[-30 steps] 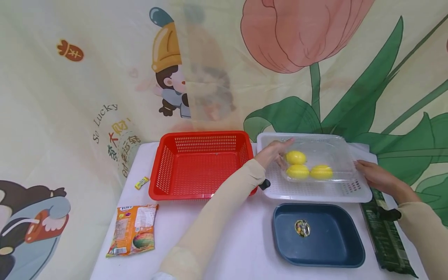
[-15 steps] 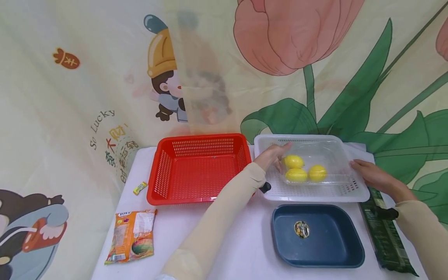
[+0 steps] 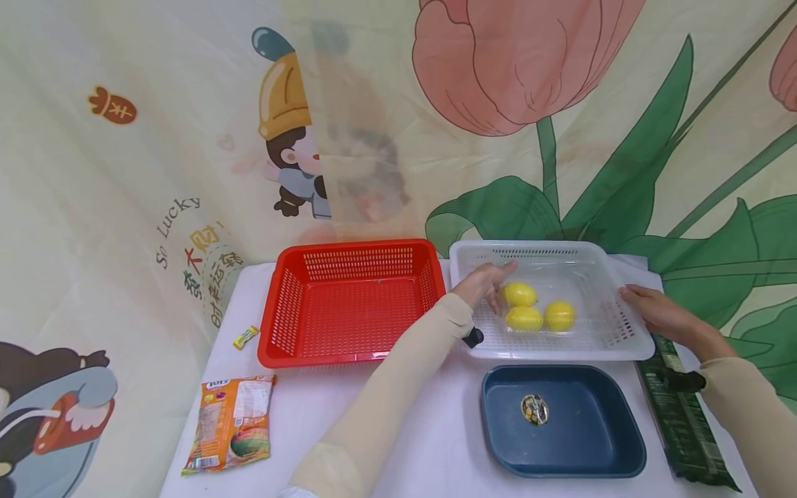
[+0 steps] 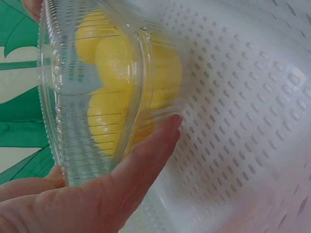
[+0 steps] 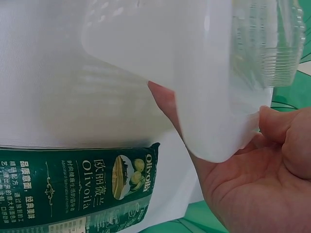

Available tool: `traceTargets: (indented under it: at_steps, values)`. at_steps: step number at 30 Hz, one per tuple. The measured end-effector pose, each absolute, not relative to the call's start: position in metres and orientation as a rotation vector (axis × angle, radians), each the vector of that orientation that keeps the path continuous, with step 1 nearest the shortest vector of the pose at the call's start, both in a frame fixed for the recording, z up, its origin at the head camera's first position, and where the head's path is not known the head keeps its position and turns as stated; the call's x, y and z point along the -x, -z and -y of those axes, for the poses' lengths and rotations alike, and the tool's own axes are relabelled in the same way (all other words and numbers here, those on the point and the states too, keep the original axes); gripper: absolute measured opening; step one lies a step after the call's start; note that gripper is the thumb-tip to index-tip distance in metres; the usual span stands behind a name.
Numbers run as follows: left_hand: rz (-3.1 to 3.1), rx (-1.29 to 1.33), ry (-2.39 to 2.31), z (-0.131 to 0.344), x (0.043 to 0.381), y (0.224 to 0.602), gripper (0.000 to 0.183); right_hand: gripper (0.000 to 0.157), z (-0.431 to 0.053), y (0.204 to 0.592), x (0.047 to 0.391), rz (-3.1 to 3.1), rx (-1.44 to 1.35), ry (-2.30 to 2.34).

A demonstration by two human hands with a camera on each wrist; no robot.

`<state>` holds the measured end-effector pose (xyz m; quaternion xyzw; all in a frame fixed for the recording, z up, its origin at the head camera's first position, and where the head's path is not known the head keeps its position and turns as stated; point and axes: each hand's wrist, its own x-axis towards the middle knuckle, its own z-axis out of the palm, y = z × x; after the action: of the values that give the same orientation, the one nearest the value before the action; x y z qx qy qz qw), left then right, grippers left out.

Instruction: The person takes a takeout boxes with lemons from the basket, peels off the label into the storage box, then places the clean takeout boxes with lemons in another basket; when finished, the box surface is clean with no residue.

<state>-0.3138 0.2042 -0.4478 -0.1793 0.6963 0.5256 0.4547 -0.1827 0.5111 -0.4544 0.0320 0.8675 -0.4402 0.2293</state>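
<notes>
Three yellow lemons (image 3: 559, 316) sit inside a clear plastic box (image 4: 73, 165), bunched toward its left side. The box is in the white perforated basket (image 3: 563, 349). My left hand (image 3: 483, 283) grips the box's left end, with the thumb laid along its wall in the left wrist view and the other fingers partly hidden behind it. At the opposite side, my right hand (image 5: 272, 170) holds the white basket's right rim, its thumb on the inside and its fingers on the outside. The box's ribbed corner shows just beside that thumb in the right wrist view.
Left of the white basket stands a red perforated basket (image 3: 358, 356). A dark blue tray (image 3: 579, 429) with a round sticker lies in front. A green Olivoila packet (image 5: 77, 189) is at the right. An orange snack bag (image 3: 230, 425) and a small yellow candy (image 3: 245, 337) lie left.
The clear box has sunk slightly lower over the white basket, and one lemon has rolled a little inside it. Both hands keep nearly the same places; the head view has shifted slightly.
</notes>
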Motion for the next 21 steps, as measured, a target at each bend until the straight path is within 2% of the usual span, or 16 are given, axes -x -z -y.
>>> traceTargets:
  at_steps: [6,13,21]
  values:
    - [-1.771,0.467,-1.354,-0.211,0.315,0.467,0.077,0.066,-0.51,0.455,0.181,-2.397,-0.071,1.204]
    - [-1.812,0.445,-1.341,-0.203,0.298,0.443,0.072,0.066,-0.511,0.457,0.181,-2.417,-0.081,1.193]
    - [-1.818,0.477,-1.329,-0.206,0.301,0.445,0.07,0.066,-0.51,0.456,0.182,-2.409,-0.076,1.219]
